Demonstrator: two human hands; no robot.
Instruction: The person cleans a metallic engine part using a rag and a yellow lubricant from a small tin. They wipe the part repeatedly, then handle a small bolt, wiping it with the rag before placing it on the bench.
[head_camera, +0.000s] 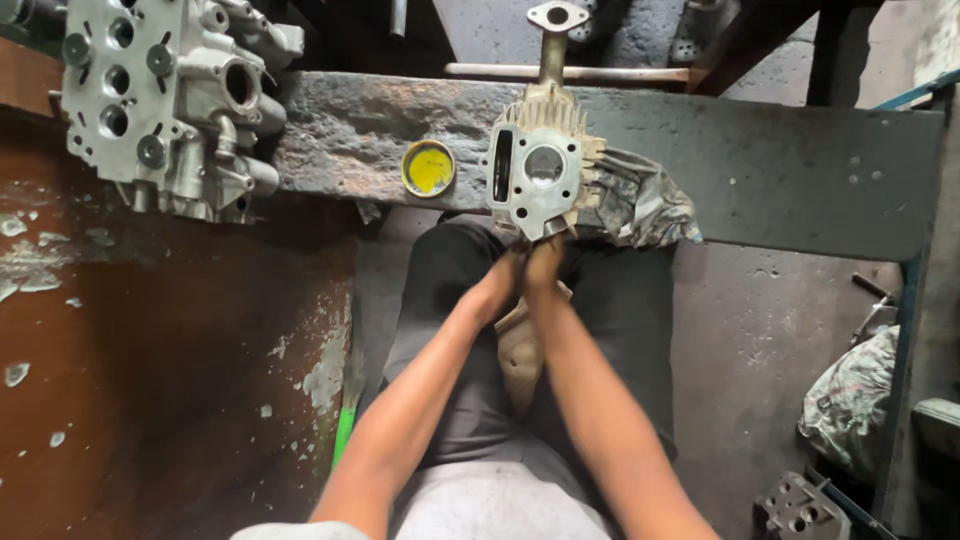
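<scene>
A long dark slab of a workbench (760, 170), rough and stained, runs across the upper part of the view. At its left end lies a big cast-aluminium engine head (165, 100), pale grey and pitted with round ports and bolt holes. Near the middle of the bench edge stands a smaller finned cylinder block (541, 170), dull silver metal with a round bore and a slot beside it, a pipe with a flange rising from its top. A crumpled grey rag (645, 200) lies touching its right side.

Both bare forearms stretch straight forward from the body and meet at the block's lower edge. The left hand (502, 283) and right hand (543, 262) press close together there (fingers curled under the casting, it seems); whether they truly grip it I cannot tell.

Just left of the block sits a small round tin lid (428, 167), yellow inside with a worn rim.
</scene>
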